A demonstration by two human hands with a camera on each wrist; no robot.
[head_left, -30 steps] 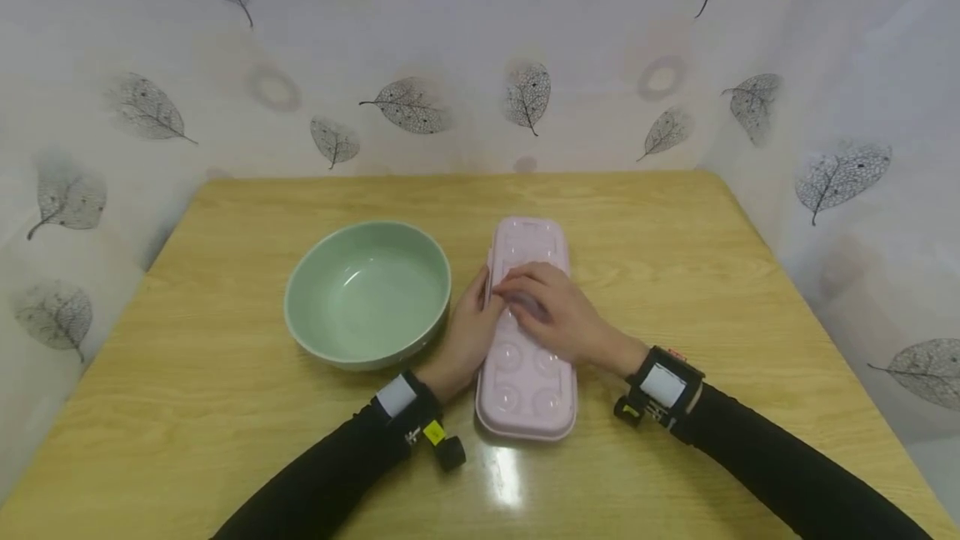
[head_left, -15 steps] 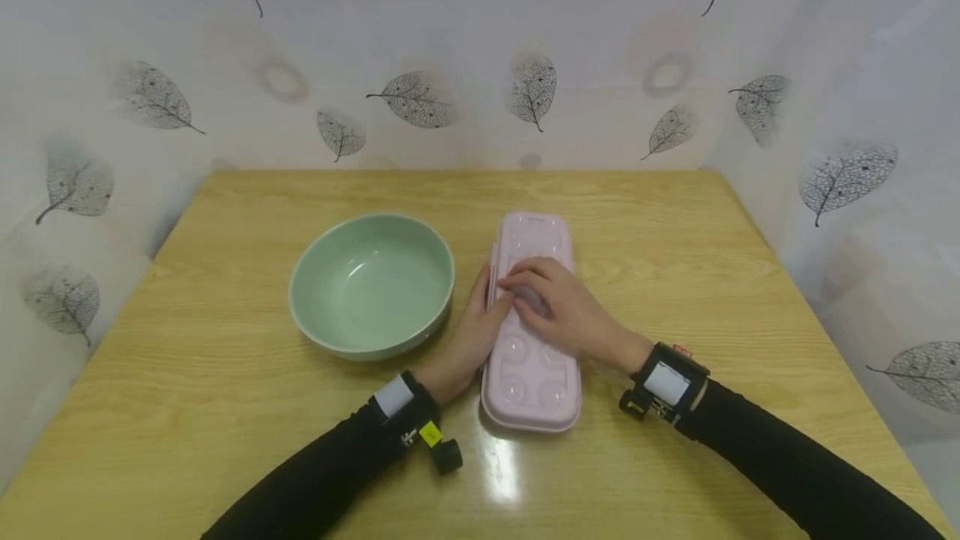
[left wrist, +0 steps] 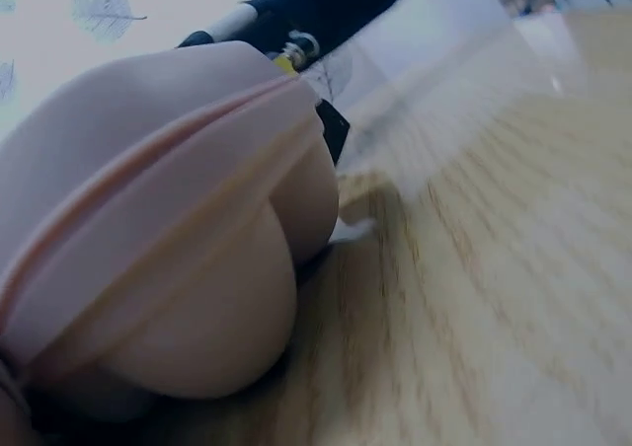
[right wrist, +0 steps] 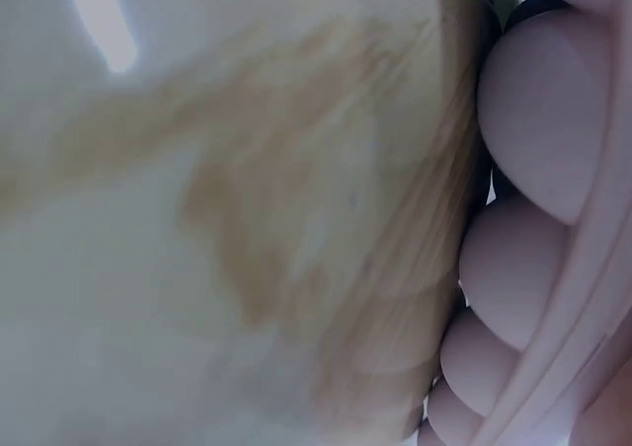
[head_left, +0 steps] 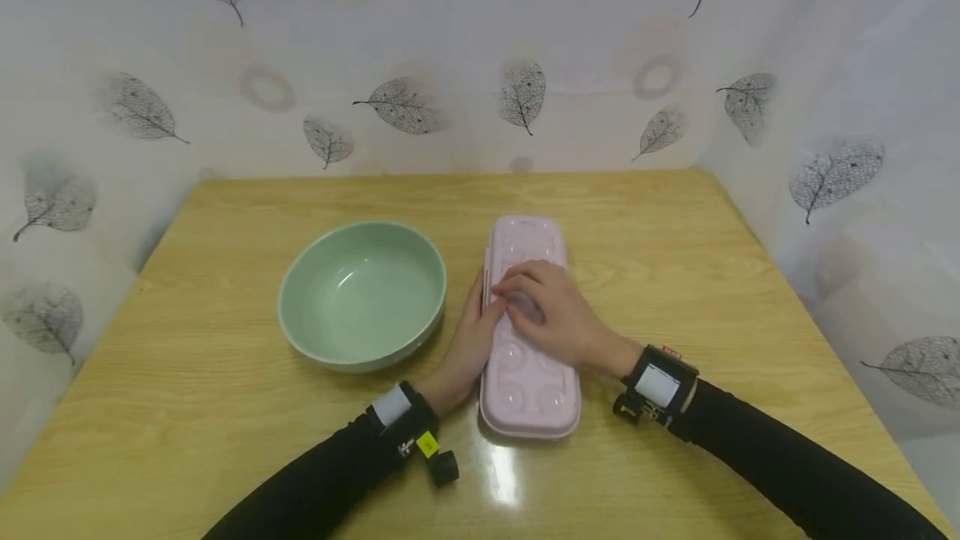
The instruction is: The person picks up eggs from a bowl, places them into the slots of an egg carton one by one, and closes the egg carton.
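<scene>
A pale pink lidded egg box (head_left: 529,409) with round bumps in its lid lies lengthwise on the table, its lid down. My left hand (head_left: 471,338) holds its left side, with the thumb near the lid's edge and fingers along the wall. Across the lid reaches my right hand (head_left: 557,315), its curled fingertips gripping the left rim beside the left thumb. What lies under those fingertips is hidden. The left wrist view has the box's rim and rounded cups (left wrist: 212,308) close up. In the right wrist view, more cups (right wrist: 548,111) line the right edge.
A light green bowl (head_left: 367,298) stands just left of the box and the left hand, with nothing visible inside. The wooden table (head_left: 675,257) reaches back to a wall covering (head_left: 465,15) printed with leaves. A camera band circles each wrist.
The head view shifts slightly. Both hands stay at the egg box's left edge, and the box and bowl keep their places.
</scene>
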